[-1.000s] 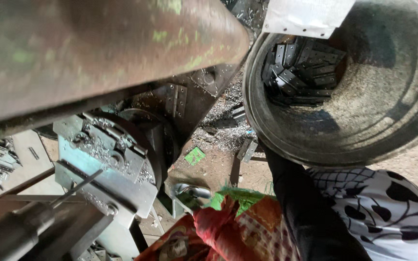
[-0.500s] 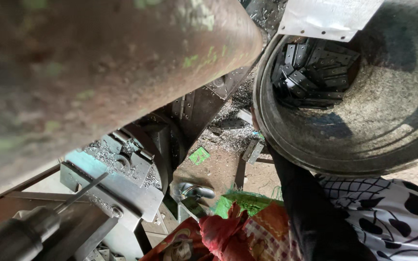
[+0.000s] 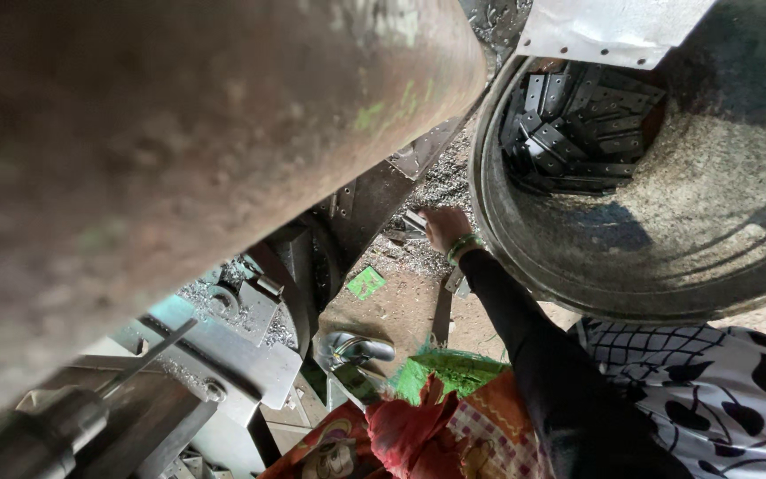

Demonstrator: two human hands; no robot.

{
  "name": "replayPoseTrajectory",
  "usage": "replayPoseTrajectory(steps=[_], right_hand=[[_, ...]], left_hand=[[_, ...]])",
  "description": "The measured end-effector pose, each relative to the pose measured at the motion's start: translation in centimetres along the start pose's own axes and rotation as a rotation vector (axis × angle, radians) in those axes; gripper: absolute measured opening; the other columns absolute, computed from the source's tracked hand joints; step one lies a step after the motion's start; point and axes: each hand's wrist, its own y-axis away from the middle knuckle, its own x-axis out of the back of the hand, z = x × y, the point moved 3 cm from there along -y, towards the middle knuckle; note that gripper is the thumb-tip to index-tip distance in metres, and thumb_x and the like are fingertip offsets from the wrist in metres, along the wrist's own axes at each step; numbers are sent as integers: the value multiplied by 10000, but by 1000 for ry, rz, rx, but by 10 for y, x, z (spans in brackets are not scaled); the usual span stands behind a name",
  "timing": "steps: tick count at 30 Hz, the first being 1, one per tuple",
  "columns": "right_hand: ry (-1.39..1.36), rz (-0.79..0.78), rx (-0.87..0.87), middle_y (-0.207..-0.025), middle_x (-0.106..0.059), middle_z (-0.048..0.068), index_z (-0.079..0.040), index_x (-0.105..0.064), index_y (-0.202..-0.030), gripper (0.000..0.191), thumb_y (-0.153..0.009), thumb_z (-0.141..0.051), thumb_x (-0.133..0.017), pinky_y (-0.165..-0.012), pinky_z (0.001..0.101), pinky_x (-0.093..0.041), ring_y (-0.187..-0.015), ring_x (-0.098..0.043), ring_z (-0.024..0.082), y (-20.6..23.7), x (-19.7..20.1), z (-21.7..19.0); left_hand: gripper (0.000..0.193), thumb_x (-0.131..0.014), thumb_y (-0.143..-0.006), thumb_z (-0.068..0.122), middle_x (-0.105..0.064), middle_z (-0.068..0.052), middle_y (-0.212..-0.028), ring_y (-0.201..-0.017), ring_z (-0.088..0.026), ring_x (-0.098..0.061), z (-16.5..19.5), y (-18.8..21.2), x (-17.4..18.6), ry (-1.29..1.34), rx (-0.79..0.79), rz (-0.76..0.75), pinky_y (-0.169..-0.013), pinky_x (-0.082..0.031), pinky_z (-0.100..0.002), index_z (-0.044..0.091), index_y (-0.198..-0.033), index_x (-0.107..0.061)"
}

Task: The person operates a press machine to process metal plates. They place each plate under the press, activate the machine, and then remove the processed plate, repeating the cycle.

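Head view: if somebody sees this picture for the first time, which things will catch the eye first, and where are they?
A huge rusty cylinder fills the upper left, blurred and close to the camera. At the upper right sits a big round metal tub with a stack of dark perforated metal strips inside. Between them, one hand on a black sleeve reaches down to the metal shavings beside the tub; which hand it is cannot be told.

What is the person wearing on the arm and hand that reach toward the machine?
Only one arm shows. It is covered by a long, close-fitting black sleeve that runs down to the wrist. At the wrist sit thin green bangles. The hand itself is bare, with no glove, and I see no rings at this size. The other hand is out of view.
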Motion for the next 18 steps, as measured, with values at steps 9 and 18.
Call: replayPoseTrajectory(steps=[9, 18], right_hand=[[-342, -245, -715, -1095, -775, 143, -56, -749, -1144, 387, -1127, -324, -471, -810, 385, -619, -947, -734, 255, 6, -33, 25], [-329, -291, -649, -1199, -738, 145, -107, -760, -1104, 307, -987, -308, -559, -956, 445, -561, -1085, -721, 293, 11, -41, 40]], left_hand=[[741, -831, -659, 616, -704, -136, -1133, -1070, -299, -666, -9, -2, 2, 39, -15, 29, -910, -513, -480, 30, -1101, -728], [693, -823, -718, 545, -680, -155, -1193, -1126, -333, -628, -13, 0, 2, 48, -27, 57, -951, -472, -522, 24, -1159, -705]])
